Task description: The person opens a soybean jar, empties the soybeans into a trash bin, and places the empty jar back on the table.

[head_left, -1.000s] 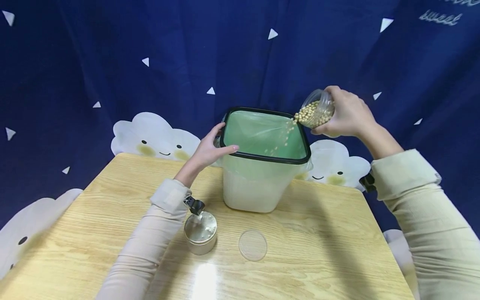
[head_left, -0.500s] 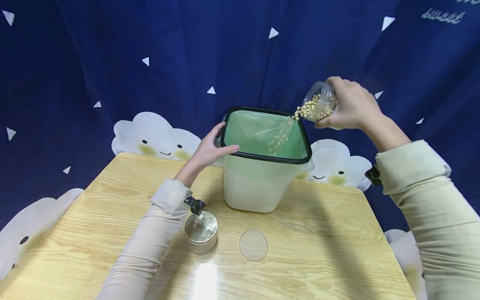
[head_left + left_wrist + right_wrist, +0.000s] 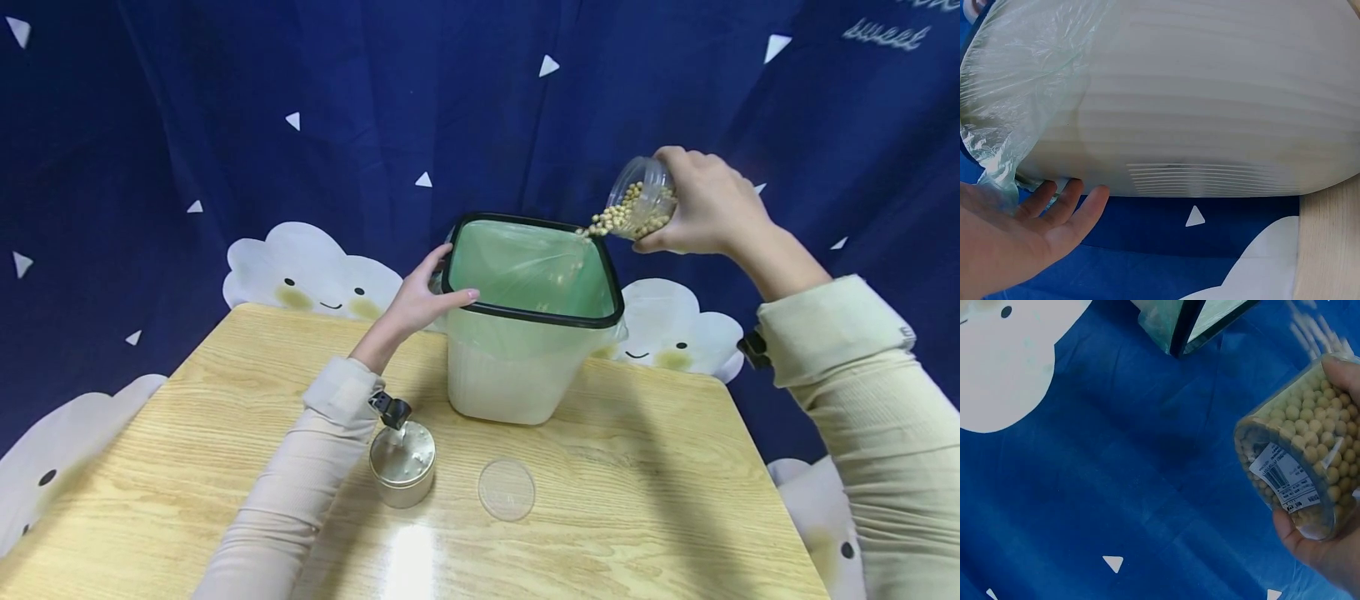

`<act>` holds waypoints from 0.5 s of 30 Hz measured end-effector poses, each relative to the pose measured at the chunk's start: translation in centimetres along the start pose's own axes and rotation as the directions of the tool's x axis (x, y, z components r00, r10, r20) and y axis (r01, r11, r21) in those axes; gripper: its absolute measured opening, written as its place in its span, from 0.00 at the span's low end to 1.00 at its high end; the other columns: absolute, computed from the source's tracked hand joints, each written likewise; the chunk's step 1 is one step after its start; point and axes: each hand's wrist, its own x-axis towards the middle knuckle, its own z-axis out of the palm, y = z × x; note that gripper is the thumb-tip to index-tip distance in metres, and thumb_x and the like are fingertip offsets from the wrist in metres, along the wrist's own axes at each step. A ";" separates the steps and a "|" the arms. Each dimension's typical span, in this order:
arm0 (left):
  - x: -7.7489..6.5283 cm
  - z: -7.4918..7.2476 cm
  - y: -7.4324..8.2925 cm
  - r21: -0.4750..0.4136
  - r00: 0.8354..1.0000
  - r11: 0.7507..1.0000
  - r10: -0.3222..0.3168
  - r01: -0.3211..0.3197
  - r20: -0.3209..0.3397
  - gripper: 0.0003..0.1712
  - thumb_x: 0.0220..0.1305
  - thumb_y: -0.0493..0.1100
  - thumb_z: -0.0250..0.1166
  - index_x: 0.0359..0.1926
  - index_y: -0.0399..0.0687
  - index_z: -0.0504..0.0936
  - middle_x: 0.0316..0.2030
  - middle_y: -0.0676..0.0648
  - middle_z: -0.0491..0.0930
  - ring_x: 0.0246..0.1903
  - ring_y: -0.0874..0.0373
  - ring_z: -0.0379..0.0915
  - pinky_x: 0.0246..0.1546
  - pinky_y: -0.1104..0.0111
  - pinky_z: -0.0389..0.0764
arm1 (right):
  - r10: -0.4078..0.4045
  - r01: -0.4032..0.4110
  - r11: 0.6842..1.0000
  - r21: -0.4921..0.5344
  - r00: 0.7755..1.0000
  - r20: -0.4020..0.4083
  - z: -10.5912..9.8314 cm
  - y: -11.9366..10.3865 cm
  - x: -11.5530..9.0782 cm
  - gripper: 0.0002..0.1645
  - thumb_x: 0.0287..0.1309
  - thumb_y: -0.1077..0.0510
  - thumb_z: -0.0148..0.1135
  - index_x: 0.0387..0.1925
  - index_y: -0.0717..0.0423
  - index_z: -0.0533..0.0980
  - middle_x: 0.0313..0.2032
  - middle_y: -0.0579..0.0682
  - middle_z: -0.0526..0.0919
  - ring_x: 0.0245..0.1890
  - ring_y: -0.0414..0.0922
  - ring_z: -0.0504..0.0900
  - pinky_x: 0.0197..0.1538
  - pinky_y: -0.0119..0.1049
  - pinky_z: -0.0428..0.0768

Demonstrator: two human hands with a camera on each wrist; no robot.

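Observation:
A translucent white trash bin (image 3: 510, 383) with a black rim stands upright, lined with a green plastic bag (image 3: 517, 262). My left hand (image 3: 416, 302) holds the bin at its left corner, thumb over the near rim. In the left wrist view, the other fingers (image 3: 1063, 215) lie along the outer wall. My right hand (image 3: 708, 204) grips a clear plastic jar (image 3: 647, 196) above the right side of the bin. The jar is tilted mouth-down toward the bin, and pale round soybeans (image 3: 611, 218) spill from it into the bag. A label (image 3: 1285, 478) marks its base.
A round metal tin (image 3: 402, 467) with a lid stands near my left wrist. Right of it, a clear round lid (image 3: 507, 490) lies flat on the wooden table (image 3: 600, 533). A blue curtain (image 3: 480, 100) with clouds and white triangles hangs behind.
My right hand has moved up and slightly right with the tilted jar. Soybeans kept falling, and fewer are in the jar. The left hand and bin look unmoved.

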 end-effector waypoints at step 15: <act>0.0 0.1 0.2 -0.003 1.000 1.000 0.003 -0.003 0.007 0.49 0.50 0.52 0.68 0.69 0.54 0.52 0.65 0.43 0.56 0.63 0.52 0.51 0.60 0.56 0.59 | -0.016 0.015 1.000 -0.024 1.000 -0.006 -0.5 0.0 -0.2 0.58 0.25 0.47 0.77 0.59 0.63 0.59 0.44 0.66 0.70 0.42 0.62 0.68 0.38 0.60 0.69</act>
